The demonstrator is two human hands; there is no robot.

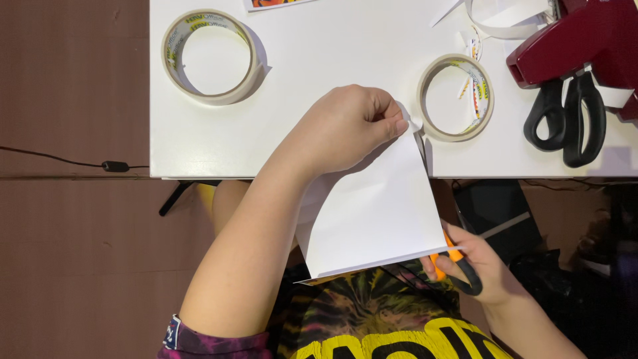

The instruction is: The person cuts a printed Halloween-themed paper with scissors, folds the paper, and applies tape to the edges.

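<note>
I see the sheet of white paper [372, 213] hanging between my two hands, its far corner over the near edge of the white table [319, 80] and its near edge down by my lap. My left hand [349, 126] is closed on the far corner of the sheet, fingertips pinched together, knuckles up, with the forearm running back toward the near left. My right hand [475, 266] sits at the near right corner of the sheet, fingers curled through the handles of the orange and black scissors [455, 269]; the blades go in under the sheet's right edge and I cannot tell how wide they stand. On the table, just right of my left hand, lies a roll of tape [456, 98], and a second roll of tape [211, 56] lies well to the far left. At the far right, a pair of black scissors [568, 119] rests touching a dark red tool [585, 40], with paper strips [505, 20] beside it.
</note>
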